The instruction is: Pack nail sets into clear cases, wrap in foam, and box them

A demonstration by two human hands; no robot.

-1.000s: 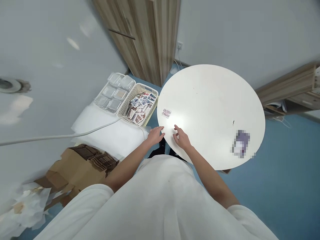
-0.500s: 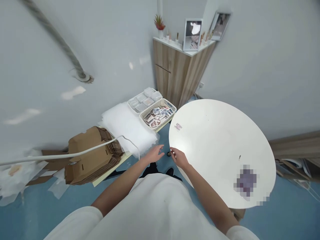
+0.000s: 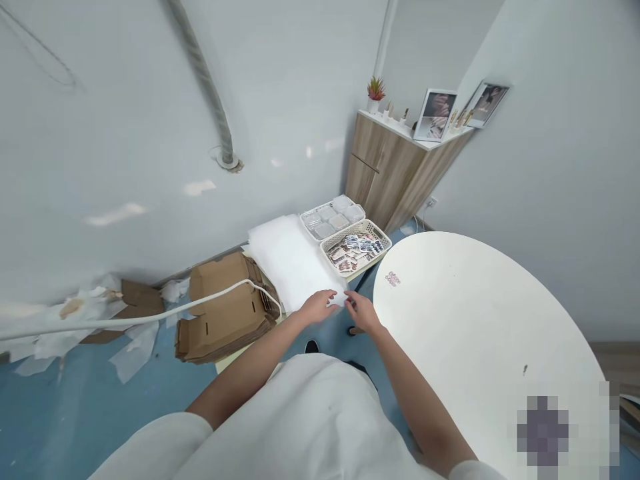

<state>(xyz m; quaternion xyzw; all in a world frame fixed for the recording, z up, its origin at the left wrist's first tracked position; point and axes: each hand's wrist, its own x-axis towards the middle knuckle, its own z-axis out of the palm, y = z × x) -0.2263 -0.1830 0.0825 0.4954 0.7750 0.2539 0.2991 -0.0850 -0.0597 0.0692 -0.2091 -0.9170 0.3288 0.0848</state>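
A stack of thin white sheets [image 3: 293, 260], possibly packing foam, lies on the low table ahead of me. At its near right corner, my left hand [image 3: 318, 307] hovers over the edge with thumb and fingers apart. Just to the right, my right hand [image 3: 362, 312] has its fingers loosely bent and apart, their tips by the same corner. I see nothing held in either hand; whether the fingertips touch the sheets, I cannot tell. Behind the stack are a white basket [image 3: 383, 252] of small printed cards and a basket [image 3: 303, 225] holding several clear boxes.
A round white table [image 3: 465, 320] stands at my right, with a small printed card [image 3: 393, 279] near its left edge. Flattened cardboard boxes [image 3: 220, 297] are piled at left, crossed by a white cable [image 3: 165, 313]. A wooden cabinet [image 3: 387, 170] fills the corner.
My view has swung left, so the room sits further right in the picture. Both hands have come from the gap between the tables to the corner of the white stack.
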